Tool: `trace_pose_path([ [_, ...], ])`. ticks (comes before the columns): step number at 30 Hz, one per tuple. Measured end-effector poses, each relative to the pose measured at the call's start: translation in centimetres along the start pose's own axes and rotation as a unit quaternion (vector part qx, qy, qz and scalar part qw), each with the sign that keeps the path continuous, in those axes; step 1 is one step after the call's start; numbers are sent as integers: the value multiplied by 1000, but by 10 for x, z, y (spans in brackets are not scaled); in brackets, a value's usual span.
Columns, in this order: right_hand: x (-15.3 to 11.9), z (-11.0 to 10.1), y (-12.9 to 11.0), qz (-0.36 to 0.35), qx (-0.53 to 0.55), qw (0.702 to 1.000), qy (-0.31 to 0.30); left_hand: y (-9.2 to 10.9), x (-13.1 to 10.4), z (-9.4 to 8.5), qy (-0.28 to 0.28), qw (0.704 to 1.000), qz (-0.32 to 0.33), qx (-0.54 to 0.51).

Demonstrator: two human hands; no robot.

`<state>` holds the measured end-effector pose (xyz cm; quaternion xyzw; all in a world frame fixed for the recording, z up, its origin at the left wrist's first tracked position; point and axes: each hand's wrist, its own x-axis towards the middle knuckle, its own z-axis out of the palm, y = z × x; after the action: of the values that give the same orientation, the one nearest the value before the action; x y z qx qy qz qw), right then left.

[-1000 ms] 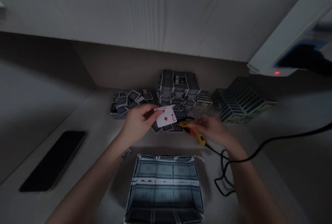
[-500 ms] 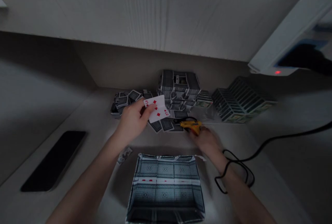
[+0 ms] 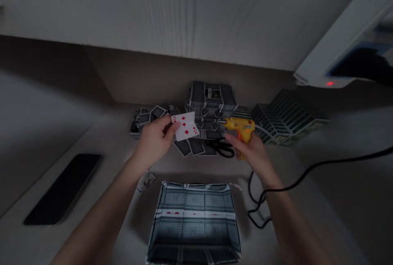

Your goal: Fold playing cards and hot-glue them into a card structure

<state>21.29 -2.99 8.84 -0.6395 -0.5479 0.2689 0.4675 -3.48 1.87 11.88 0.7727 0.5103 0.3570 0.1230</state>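
Observation:
Between thumb and fingers, my left hand (image 3: 155, 140) pinches a creased playing card (image 3: 186, 125), the three of diamonds, face towards me. My right hand (image 3: 256, 152) is wrapped round the handle of a yellow glue gun (image 3: 241, 125), whose nozzle points left at the card from a short distance. Below both hands stands an open box (image 3: 193, 224) built of playing cards with patterned backs. A pair of black-handled scissors (image 3: 225, 149) lies under the glue gun, beside loose face-down cards (image 3: 196, 147).
A card-built structure (image 3: 211, 97) stands at the back, with a heap of cards (image 3: 144, 119) on its left. Stepped stacks (image 3: 285, 119) rise at the right. A black phone (image 3: 64, 189) lies left. A black cable (image 3: 322, 166) crosses the right side, below a power strip (image 3: 325, 76).
My right hand has lifted the glue gun off the table and turned its nozzle towards the card, uncovering the scissors. My left hand has barely moved with the card.

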Motion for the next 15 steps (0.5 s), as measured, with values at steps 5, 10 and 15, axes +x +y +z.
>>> trace_pose_path([
  [5, 7, 12, -18, -34, -107, 991, 77, 4, -2, -2, 8, 1000, -15, 5],
  [10, 3, 22, -29, -50, -198, 972, 118, 11, -5, -6, 3, 1000, -16, 14],
  [15, 3, 21, -28, -79, -231, 959, 144, 17, -9, -6, -6, 1000, 0, 22],
])
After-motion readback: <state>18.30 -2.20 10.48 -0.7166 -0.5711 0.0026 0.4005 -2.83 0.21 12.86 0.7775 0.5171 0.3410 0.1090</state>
